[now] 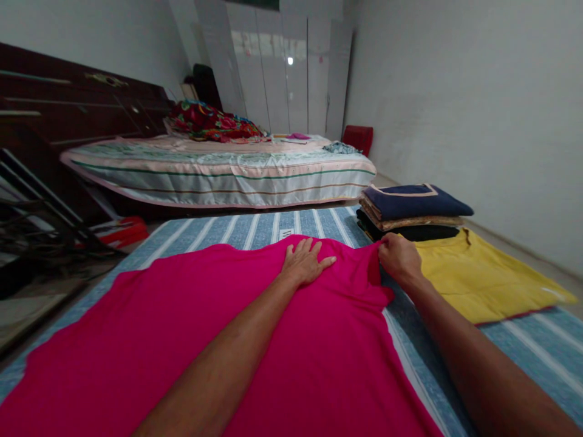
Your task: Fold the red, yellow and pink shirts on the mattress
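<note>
A bright pink shirt (191,321) lies spread over a blue bed surface with white stripes. My left hand (304,262) rests flat on its far part, fingers spread. At the shirt's far right corner, my right hand (399,255) is closed, pinching the edge of the fabric. A darker red inner side of the cloth shows just left of that hand. Beside my right forearm lies a folded yellow garment (487,276), apart from the pink one.
Behind the yellow garment is a stack of folded clothes (414,203), navy on top. The striped bed surface (218,229) extends under everything. Farther back stands a second bed (218,176) with a red floral blanket (209,121). A white wall (478,103) runs along the right.
</note>
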`<state>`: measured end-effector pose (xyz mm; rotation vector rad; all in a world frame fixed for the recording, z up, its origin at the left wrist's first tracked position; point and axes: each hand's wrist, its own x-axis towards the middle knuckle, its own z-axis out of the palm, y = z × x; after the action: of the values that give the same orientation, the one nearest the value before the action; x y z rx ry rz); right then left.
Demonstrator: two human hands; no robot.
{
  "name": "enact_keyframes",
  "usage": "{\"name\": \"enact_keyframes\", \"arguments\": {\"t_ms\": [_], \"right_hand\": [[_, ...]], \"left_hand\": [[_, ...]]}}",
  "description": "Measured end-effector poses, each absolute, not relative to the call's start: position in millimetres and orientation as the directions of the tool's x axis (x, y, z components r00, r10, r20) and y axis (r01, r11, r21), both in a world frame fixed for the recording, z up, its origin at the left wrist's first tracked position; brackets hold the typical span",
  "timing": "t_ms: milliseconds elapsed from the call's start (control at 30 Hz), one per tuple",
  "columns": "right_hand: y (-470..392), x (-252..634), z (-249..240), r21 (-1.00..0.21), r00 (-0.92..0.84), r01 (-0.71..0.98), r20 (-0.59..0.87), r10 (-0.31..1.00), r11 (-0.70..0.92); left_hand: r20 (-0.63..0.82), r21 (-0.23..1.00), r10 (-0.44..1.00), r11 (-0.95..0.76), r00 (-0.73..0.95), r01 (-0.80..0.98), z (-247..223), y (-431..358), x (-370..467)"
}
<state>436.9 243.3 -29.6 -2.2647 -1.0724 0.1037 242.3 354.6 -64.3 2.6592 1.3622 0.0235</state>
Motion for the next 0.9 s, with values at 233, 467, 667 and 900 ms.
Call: {"name": "enact_keyframes", "arguments": {"t_ms": [233,467,667,900], "right_hand": [[251,449,-38,-0.901,0.752,0.251,-0.049,0.657,-0.355],[253,447,-44,-0.876,0.719,0.251,-0.116,0.686,-0.412],[249,448,-38,-0.8,0.698,0.372,-0.093,0.71,-0.471],[240,423,-17,-0.312,0.54,0.838,0.361,0.76,-0.447]], "left_hand": [[-0.093,0.076,0.825,-0.552,0.557,0.831,-45,354,256],[0.126,-0.023,0.844,-0.523,0.521,0.852,-50,347,268],[0.18,-0.011,0.836,-0.526,0.519,0.851,-51,344,269],[0.124,0.093,0.786,-0.617,0.606,0.781,-50,342,273]]}}
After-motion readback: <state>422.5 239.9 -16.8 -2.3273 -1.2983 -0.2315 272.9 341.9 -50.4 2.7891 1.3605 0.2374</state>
